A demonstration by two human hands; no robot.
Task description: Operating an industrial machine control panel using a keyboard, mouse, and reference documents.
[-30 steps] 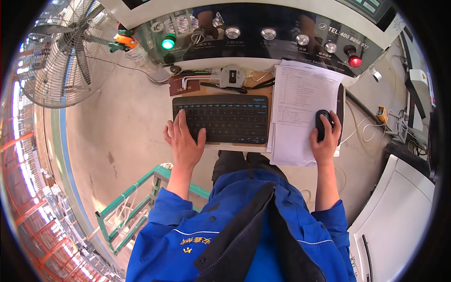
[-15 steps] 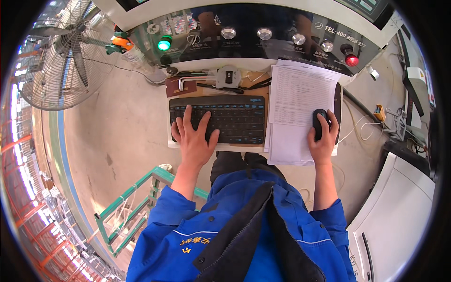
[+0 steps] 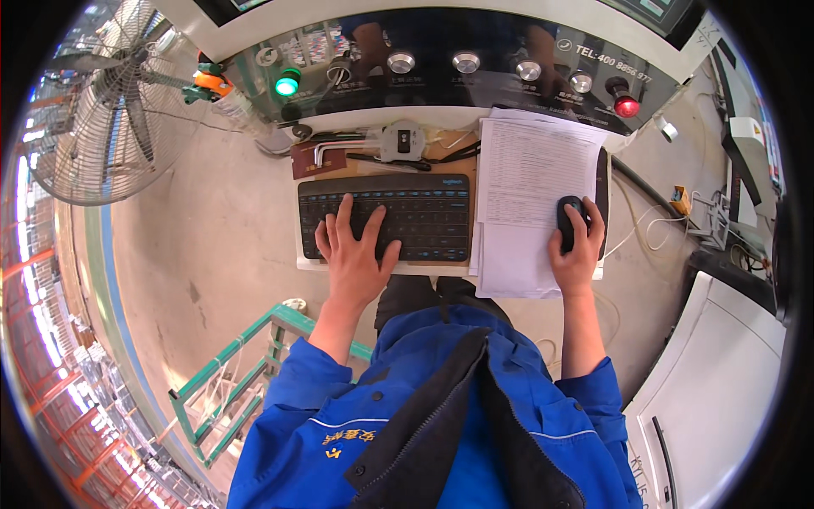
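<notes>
My left hand rests with spread fingers over the left half of a black keyboard. Its fingertips are on or just above the keys; contact is hard to tell. My right hand is wrapped round a black computer mouse, with fingers over its top and the thumb along its left side. The mouse sits on the right edge of a stack of printed sheets, right of the keyboard. Behind the keyboard lie a grey tape measure, L-shaped hex keys and a dark red booklet.
A black control panel with a lit green lamp, metal buttons and a red knob stands beyond the shelf. A caged fan is far left, a green metal frame near left, a white cabinet near right.
My left hand has shifted slightly right over the keyboard. My right hand stays on the mouse. The whole view has moved a little, so things appear slightly further left.
</notes>
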